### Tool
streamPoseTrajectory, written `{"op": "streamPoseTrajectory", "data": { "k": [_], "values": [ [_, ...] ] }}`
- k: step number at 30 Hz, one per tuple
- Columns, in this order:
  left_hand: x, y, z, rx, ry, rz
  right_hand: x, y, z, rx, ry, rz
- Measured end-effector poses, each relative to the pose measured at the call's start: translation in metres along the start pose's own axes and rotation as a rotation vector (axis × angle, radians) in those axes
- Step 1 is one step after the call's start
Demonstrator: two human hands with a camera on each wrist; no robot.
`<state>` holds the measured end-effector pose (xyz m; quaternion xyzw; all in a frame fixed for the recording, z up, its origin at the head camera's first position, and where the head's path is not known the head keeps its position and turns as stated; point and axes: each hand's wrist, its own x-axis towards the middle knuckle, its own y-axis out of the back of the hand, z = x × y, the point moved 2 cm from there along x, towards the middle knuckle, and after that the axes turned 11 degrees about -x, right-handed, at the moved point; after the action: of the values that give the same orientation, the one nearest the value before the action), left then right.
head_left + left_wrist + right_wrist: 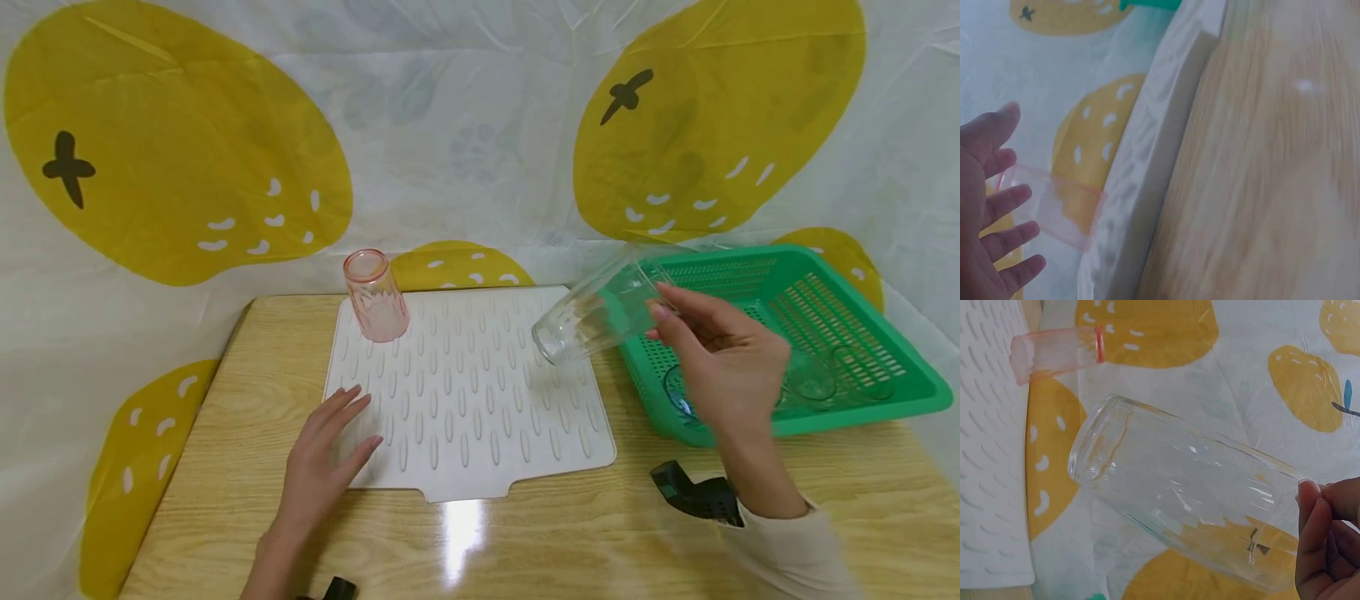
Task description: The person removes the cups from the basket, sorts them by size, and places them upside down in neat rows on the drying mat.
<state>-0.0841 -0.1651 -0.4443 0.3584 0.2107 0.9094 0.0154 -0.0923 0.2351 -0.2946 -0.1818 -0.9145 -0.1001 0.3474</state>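
In the fingers of the right hand [738,375], a clear glass [596,321], tilted.
Thumb and fingers pinch its upper end; leftward of them, the lower end slants down toward the white mat [450,417]. The left hand's [322,454] fingers spread loosely over the mat's near left part; beyond them stands a pink glass [381,308]. Right of the pinching fingers, a green basket [862,419] holds more glasses [813,379].

Wooden table [562,542] beneath white mat [461,367], green basket [862,421]

Glossy glass tumbler [598,315], plastic basket [840,308]
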Motion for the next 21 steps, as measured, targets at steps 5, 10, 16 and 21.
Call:
{"op": "streamPoseTrajectory", "data": {
  "k": [5, 10, 16, 21],
  "values": [
    [0.015, -0.023, 0.014, -0.119, -0.019, -0.055, -0.007, -0.011, -0.001, 0.017, 0.004, -0.032],
    [0.029, -0.04, 0.028, -0.203, -0.016, -0.086, -0.015, -0.018, -0.001, 0.027, -0.02, -0.047],
    [0.043, -0.054, 0.041, -0.269, -0.033, -0.082, -0.025, -0.03, -0.006, 0.048, -0.047, -0.076],
    [0.05, -0.067, 0.051, -0.325, -0.057, -0.097, -0.032, -0.038, -0.012, -0.026, -0.086, -0.103]
  ]
}}
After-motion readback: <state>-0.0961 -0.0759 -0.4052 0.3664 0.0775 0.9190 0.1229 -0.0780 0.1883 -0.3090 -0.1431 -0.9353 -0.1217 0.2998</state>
